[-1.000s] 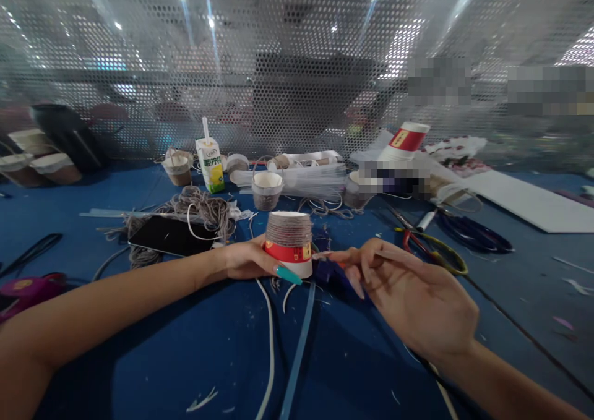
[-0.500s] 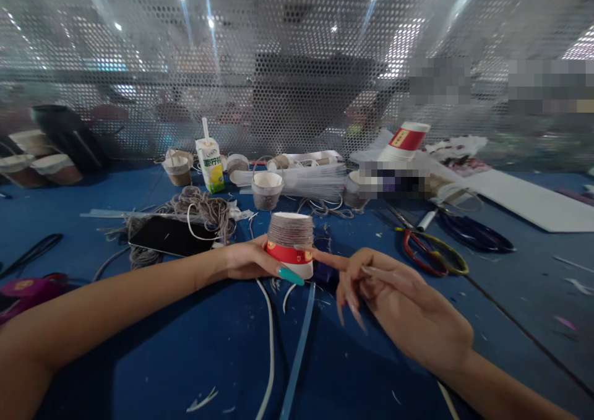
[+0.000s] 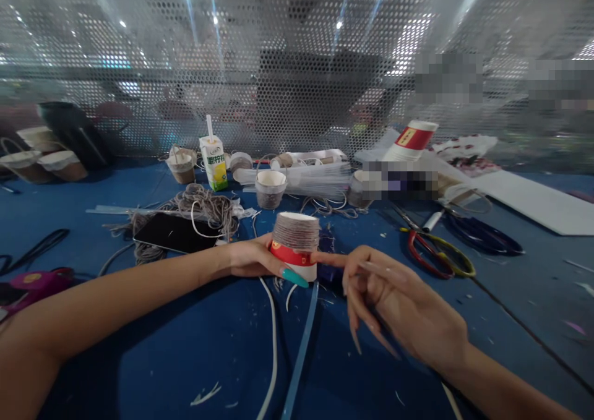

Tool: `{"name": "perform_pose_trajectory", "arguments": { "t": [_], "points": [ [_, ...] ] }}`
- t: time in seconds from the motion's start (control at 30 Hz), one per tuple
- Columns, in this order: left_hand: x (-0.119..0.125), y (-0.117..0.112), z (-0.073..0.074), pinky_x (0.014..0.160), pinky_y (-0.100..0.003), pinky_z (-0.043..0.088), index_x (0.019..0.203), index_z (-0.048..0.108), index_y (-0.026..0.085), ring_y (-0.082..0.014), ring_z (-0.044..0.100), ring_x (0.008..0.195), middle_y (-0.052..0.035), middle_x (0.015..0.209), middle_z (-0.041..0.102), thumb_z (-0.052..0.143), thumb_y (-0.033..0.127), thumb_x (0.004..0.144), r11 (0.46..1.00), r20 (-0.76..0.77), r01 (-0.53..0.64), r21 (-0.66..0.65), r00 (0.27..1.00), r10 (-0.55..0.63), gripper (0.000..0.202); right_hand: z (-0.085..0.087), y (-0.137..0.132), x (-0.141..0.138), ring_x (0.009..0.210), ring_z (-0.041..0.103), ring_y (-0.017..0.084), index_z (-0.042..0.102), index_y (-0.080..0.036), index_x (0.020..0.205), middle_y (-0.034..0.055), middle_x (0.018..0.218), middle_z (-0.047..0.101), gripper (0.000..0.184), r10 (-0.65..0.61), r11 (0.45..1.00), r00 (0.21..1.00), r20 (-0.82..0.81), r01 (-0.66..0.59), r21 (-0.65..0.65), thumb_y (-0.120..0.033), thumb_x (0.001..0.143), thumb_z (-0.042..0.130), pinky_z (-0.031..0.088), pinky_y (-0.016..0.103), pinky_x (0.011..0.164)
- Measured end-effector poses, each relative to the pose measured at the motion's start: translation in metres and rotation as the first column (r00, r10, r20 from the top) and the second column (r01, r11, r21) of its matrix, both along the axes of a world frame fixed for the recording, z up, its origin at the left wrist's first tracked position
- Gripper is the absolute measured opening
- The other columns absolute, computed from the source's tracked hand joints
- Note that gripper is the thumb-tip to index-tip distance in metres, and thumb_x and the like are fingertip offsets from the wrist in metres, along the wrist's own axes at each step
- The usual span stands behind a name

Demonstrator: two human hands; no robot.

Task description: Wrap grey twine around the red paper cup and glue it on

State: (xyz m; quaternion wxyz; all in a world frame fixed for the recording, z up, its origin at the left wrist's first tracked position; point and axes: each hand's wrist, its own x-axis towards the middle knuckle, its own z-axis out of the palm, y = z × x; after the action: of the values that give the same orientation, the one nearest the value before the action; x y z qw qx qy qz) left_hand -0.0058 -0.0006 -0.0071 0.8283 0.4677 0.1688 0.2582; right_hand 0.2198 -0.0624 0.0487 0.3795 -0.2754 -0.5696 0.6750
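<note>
A paper cup [image 3: 292, 257] with a red band and a white lower part stands in front of me, its rim end uppermost. Grey yarn [image 3: 296, 231] is wound in close rows around its upper part. My left hand [image 3: 260, 258] grips the cup from the left, its thumb with a long teal nail lying across the front. On the other side, my right hand [image 3: 394, 302] touches the cup with the tip of its outstretched index finger. Its remaining fingers are loosely spread, and I see nothing held in them. The cup's back is hidden.
A black phone [image 3: 174, 231] lies by tangled yarn [image 3: 211, 208]. Behind are a drink carton [image 3: 214, 163], a small yarn-wrapped bucket [image 3: 270, 192] and stacked cups [image 3: 413, 140]. Scissors [image 3: 439, 256] lie right, a purple tool [image 3: 34, 290] left. A white cord [image 3: 273, 352] runs toward me.
The view has shifted slightly, moving most things a little right. The lower fingers of my right hand have spread further down. The cup's printed band appears turned slightly.
</note>
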Motion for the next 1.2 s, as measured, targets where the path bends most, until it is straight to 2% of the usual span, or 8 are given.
{"name": "perform_pose_trajectory", "arguments": {
  "t": [0.2, 0.43, 0.53, 0.67, 0.87, 1.03, 1.1, 1.2],
  "points": [
    [0.0, 0.0, 0.004, 0.087, -0.031, 0.046, 0.104, 0.067, 0.017, -0.0164, 0.065, 0.09, -0.0049, 0.097, 0.071, 0.085, 0.016, 0.051, 1.0, 0.028, 0.008, -0.021, 1.0, -0.007, 0.056, 0.004, 0.009, 0.003, 0.03, 0.031, 0.005, 0.059, -0.021, 0.068, 0.0076, 0.079, 0.071, 0.031, -0.163, 0.986, 0.986, -0.045, 0.162, -0.037, -0.044, 0.085, 0.047, 0.038, 0.024, 0.028],
    [0.0, 0.001, 0.006, 0.09, -0.035, 0.044, 0.105, 0.065, 0.015, -0.0178, 0.064, 0.089, -0.0055, 0.097, 0.07, 0.083, 0.012, 0.052, 1.0, -0.007, 0.015, -0.024, 1.0, -0.015, 0.057, 0.006, 0.006, 0.002, 0.03, 0.036, 0.009, 0.06, -0.024, 0.082, 0.0016, 0.069, 0.065, 0.025, -0.023, 0.986, 0.999, -0.032, 0.017, -0.163, -0.043, 0.085, 0.045, 0.042, 0.027, 0.027],
    [0.0, 0.001, 0.006, 0.09, -0.035, 0.044, 0.107, 0.065, 0.017, -0.0177, 0.064, 0.091, -0.0055, 0.1, 0.069, 0.082, 0.013, 0.051, 1.0, -0.015, 0.0, -0.023, 1.0, 0.0, 0.058, 0.003, 0.008, 0.003, 0.028, 0.034, 0.008, 0.06, -0.024, 0.078, 0.0007, 0.063, 0.063, 0.026, -0.116, 0.985, 0.993, -0.018, 0.113, -0.132, -0.044, 0.086, 0.045, 0.041, 0.028, 0.027],
    [-0.001, 0.0, 0.007, 0.09, -0.033, 0.043, 0.105, 0.065, 0.017, -0.0175, 0.063, 0.093, -0.0057, 0.102, 0.068, 0.081, 0.013, 0.05, 0.998, -0.002, -0.022, -0.054, 1.0, 0.022, 0.057, -0.001, 0.013, 0.004, 0.03, 0.034, 0.006, 0.058, -0.024, 0.073, 0.0044, 0.081, 0.069, 0.024, -0.318, 0.948, 0.948, -0.004, 0.318, 0.022, -0.04, 0.086, 0.047, 0.039, 0.028, 0.028],
    [-0.006, 0.003, 0.008, 0.073, -0.028, 0.042, 0.105, 0.063, 0.018, -0.0123, 0.056, 0.074, -0.0042, 0.092, 0.066, 0.083, 0.029, 0.043, 0.982, 0.228, -0.064, -0.178, 0.968, 0.105, 0.065, -0.004, 0.022, 0.008, 0.037, 0.045, 0.01, 0.055, -0.022, 0.072, 0.0019, 0.073, 0.063, 0.022, -0.521, 0.797, 0.852, 0.048, 0.466, 0.385, -0.039, 0.086, 0.053, 0.039, 0.028, 0.032],
    [-0.007, 0.004, 0.008, 0.074, -0.03, 0.041, 0.102, 0.062, 0.019, -0.0136, 0.056, 0.075, -0.0046, 0.092, 0.066, 0.08, 0.027, 0.043, 0.991, 0.207, -0.037, -0.129, 0.976, 0.063, 0.062, -0.005, 0.028, 0.013, 0.066, 0.056, 0.016, 0.059, -0.022, 0.077, 0.0029, 0.078, 0.062, 0.016, -0.629, 0.661, 0.774, 0.073, 0.483, 0.574, -0.037, 0.082, 0.06, 0.048, 0.033, 0.06],
    [-0.007, 0.002, 0.007, 0.08, -0.032, 0.043, 0.102, 0.063, 0.019, -0.0188, 0.061, 0.087, -0.007, 0.098, 0.067, 0.08, 0.022, 0.044, 0.996, 0.139, 0.027, -0.081, 0.99, -0.015, 0.061, -0.003, 0.031, 0.016, 0.078, 0.056, 0.02, 0.06, -0.023, 0.083, 0.0041, 0.083, 0.063, 0.01, -0.686, 0.569, 0.714, 0.14, 0.407, 0.715, -0.032, 0.079, 0.064, 0.046, 0.037, 0.074],
    [-0.005, -0.002, 0.006, 0.084, -0.034, 0.045, 0.1, 0.066, 0.018, -0.0209, 0.063, 0.091, -0.0079, 0.1, 0.068, 0.08, 0.019, 0.043, 0.998, 0.09, 0.059, -0.002, 0.994, -0.059, 0.058, 0.004, 0.041, 0.02, 0.09, 0.055, 0.025, 0.058, -0.023, 0.09, 0.0069, 0.093, 0.065, 0.011, -0.743, 0.422, 0.588, 0.321, 0.039, 0.906, -0.029, 0.081, 0.06, 0.042, 0.044, 0.085]
  ]
}}
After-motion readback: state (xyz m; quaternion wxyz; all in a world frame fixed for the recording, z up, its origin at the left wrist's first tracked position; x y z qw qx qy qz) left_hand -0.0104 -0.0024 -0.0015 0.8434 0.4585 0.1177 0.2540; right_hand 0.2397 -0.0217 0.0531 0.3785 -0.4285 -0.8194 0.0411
